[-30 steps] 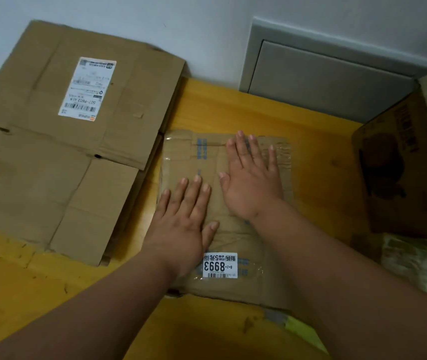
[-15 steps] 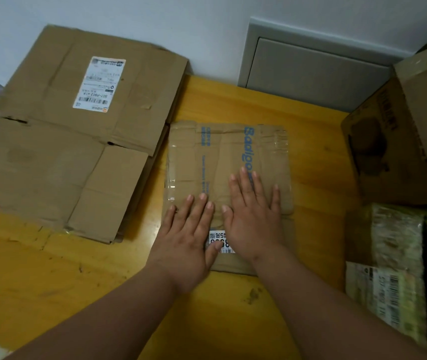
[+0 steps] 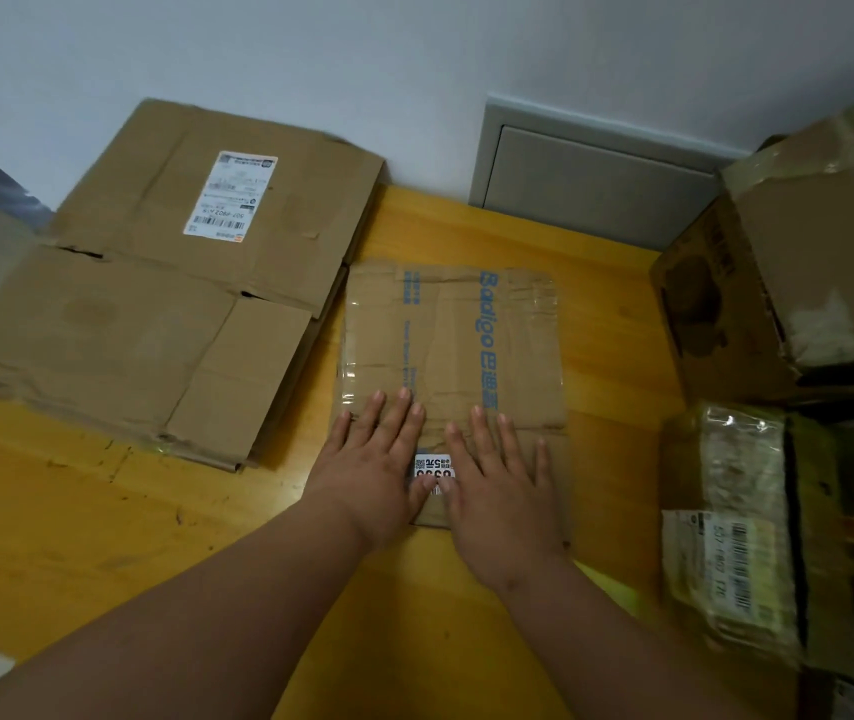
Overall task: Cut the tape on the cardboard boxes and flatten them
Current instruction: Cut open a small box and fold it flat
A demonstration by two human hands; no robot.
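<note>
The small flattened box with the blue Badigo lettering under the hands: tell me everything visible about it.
The small flattened box is brown, creased cardboard lying flat on the yellow wooden floor, beside the bigger flattened boxes. Blue print runs along it, and wrinkled clear tape shows along its left and far right edges. A white barcode sticker sits at its near end, partly covered. The left hand and right hand press on its near half, fingers straight.
</note>
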